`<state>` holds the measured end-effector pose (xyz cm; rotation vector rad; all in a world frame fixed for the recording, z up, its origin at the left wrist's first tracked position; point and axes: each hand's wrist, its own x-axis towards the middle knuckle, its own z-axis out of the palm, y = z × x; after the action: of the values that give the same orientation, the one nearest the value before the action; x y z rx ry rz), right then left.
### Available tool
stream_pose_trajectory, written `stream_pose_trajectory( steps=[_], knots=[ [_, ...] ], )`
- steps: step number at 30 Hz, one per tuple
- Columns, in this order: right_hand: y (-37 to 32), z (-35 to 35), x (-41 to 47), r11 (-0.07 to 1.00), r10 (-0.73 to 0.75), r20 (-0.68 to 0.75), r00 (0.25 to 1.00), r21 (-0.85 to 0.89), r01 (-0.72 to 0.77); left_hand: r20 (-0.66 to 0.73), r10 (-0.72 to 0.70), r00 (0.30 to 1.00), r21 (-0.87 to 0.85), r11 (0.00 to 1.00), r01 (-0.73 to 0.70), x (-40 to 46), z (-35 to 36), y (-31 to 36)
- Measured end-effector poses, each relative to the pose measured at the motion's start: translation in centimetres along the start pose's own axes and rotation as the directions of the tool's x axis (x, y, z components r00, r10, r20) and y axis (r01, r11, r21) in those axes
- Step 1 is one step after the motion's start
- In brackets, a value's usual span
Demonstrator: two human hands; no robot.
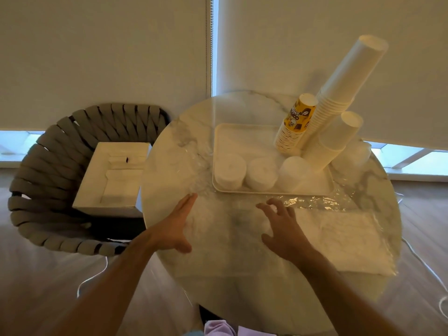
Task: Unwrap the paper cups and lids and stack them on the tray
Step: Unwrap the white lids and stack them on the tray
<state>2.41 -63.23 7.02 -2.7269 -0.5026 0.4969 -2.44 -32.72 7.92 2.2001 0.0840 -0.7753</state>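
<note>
On the near side of the table [242, 287], the left hand [173, 229] and right hand [282, 229] hover spread and empty over loose plastic wrap [315, 202], probably clearing it away now that cups [339, 93] and lids [229, 169] fill the tray [242, 132].

Two bare forearms, no sleeves to the frame's lower edge. No watch, ring or glove on the left grip [173, 232] or the right grip [282, 229]. Slim wrists, long fingers, short plain nails where visible. Below both grips, at the bottom edge, folds of pale lilac cloth [219, 328] with a sliver of light blue beside, seemingly clothing.
</note>
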Motion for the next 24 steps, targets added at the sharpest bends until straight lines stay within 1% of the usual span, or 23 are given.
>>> stream_pose_trajectory(
  steps=[3, 6, 7, 9, 10, 11, 12, 13, 15, 17, 20, 24],
  knots=[
    [-0.7, 1.2, 0.4, 0.997, -0.018, 0.156, 0.988, -0.076, 0.030, -0.007, -0.012, 1.000, -0.031, 0.999, 0.012, 0.4, 0.3, -0.4],
    [-0.7, 1.7, 0.8, 0.998, -0.001, 0.205, 0.979, -0.066, 0.015, -0.030, -0.072, 0.997, -0.091, 0.993, 0.069, 0.1, 0.3, -0.7],
    [-0.7, 1.6, 0.8, 0.998, 0.008, 0.210, 0.978, -0.069, 0.007, -0.077, -0.097, 0.992, -0.040, 0.995, 0.094, 0.0, 0.3, -0.6],
    [-0.8, 1.5, 1.0, 0.996, 0.013, 0.216, 0.976, -0.089, 0.007, -0.259, -0.108, 0.960, 0.186, 0.969, 0.160, -0.3, 0.4, 0.0],
    [-0.8, 1.4, 1.0, 0.995, 0.014, 0.216, 0.976, -0.097, 0.007, -0.334, -0.065, 0.940, 0.291, 0.942, 0.168, -0.4, 0.7, 0.7],
    [-0.9, 1.3, 1.1, 0.995, 0.016, 0.215, 0.977, -0.101, 0.006, -0.358, -0.004, 0.934, 0.371, 0.917, 0.146, -0.4, 1.2, 1.6],
    [-1.0, 1.2, 1.1, 0.995, 0.021, 0.216, 0.976, -0.104, 0.002, -0.332, 0.058, 0.942, 0.431, 0.897, 0.097, -0.2, 2.0, 2.5],
    [-1.2, 1.1, 1.1, 0.994, 0.024, 0.217, 0.976, -0.106, -0.001, -0.274, 0.107, 0.956, 0.475, 0.879, 0.038, 0.2, 3.0, 3.5],
    [-1.5, 1.0, 1.1, 0.994, 0.031, 0.221, 0.975, -0.114, -0.005, -0.156, 0.141, 0.978, 0.536, 0.844, -0.036, 1.3, 5.0, 4.7],
    [-1.5, 0.8, 1.1, 0.990, 0.031, 0.230, 0.973, -0.140, 0.002, -0.085, 0.084, 0.993, 0.554, 0.832, -0.024, 2.5, 6.2, 4.9],
    [-1.1, 0.5, 1.1, 0.977, 0.032, 0.265, 0.964, -0.213, 0.026, -0.041, -0.006, 0.999, 0.561, 0.827, 0.028, 3.3, 6.2, 3.5],
    [-0.3, 0.0, 1.0, 0.954, 0.045, 0.321, 0.946, -0.294, 0.054, -0.023, -0.027, 0.999, 0.603, 0.797, 0.036, 2.8, 5.0, 0.9]
  ],
)
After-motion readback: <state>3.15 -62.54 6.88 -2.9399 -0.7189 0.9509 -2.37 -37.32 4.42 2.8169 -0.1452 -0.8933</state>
